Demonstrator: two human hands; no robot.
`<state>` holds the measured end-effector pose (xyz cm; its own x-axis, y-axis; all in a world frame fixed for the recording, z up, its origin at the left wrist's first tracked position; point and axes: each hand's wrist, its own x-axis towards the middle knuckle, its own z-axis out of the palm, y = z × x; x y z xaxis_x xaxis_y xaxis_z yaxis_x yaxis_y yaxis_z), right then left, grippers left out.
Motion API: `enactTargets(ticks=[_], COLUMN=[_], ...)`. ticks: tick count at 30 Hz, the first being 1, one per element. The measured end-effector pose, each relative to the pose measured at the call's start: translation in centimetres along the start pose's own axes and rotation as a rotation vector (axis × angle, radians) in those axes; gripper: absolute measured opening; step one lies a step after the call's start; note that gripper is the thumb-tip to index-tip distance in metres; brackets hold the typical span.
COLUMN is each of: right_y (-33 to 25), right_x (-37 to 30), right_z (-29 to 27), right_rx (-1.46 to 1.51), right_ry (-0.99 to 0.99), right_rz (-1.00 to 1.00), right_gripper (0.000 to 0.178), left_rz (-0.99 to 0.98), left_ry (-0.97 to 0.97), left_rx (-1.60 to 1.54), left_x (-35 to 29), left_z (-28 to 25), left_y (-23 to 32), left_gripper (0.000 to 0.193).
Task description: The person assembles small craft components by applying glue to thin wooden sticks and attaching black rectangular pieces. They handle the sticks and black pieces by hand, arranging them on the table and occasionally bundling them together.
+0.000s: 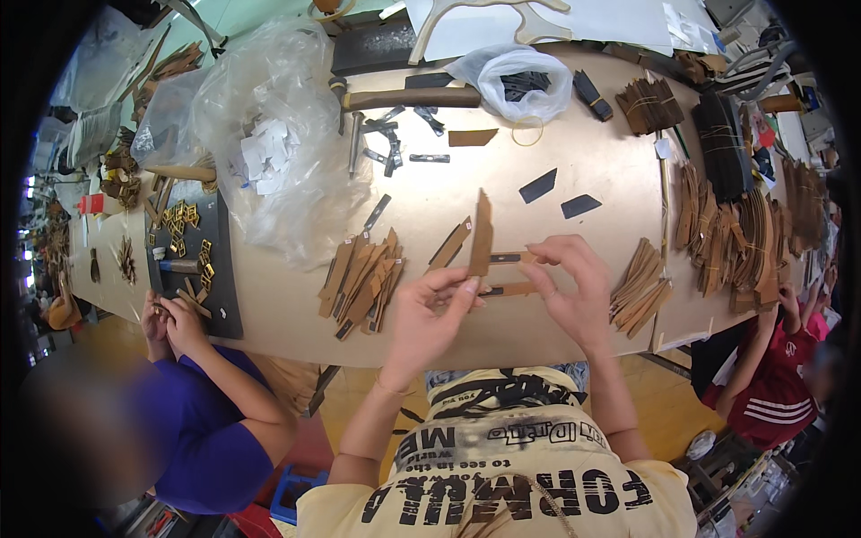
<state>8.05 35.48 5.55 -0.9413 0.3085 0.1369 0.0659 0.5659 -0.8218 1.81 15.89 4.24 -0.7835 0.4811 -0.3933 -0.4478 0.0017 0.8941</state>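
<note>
My left hand (427,310) pinches a brown leather strip (482,235), which stands upright from thumb and fingers. Across from it, my right hand (574,285) has thumb and forefinger closed at the end of another leather strip with a black patch (506,258). Just below, a second black-patched strip (513,290) lies between my hands on the table's near side. To the left is a loose heap of brown leather strips (366,278), some with black patches; one more strip (450,243) lies closer to my left hand.
Small black pieces (391,143), a hammer (413,97) and a plastic bag of black pieces (525,85) lie farther back. Clear plastic sheeting (278,134) covers the left. Strip bundles (641,287) lie right. Co-workers sit left, in purple (211,430), and right, in maroon (762,394).
</note>
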Motion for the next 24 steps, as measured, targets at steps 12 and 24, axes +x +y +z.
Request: enactTargets(ticks=[12, 24], right_y=[0.8, 5.9], right_x=[-1.3, -1.7], right_z=[0.8, -3.7], right_rx=[-0.302, -0.019], right_ry=[-0.093, 0.157], right_rz=[-0.377, 0.472], right_gripper=[0.030, 0.018], left_rz=[0.236, 0.130], left_ry=[-0.052, 0.001], left_rx=[0.488, 0.542], left_x=[0.0, -0.9], left_z=[1.5, 0.1], left_y=[0.6, -0.7], left_gripper=[0.014, 0.015])
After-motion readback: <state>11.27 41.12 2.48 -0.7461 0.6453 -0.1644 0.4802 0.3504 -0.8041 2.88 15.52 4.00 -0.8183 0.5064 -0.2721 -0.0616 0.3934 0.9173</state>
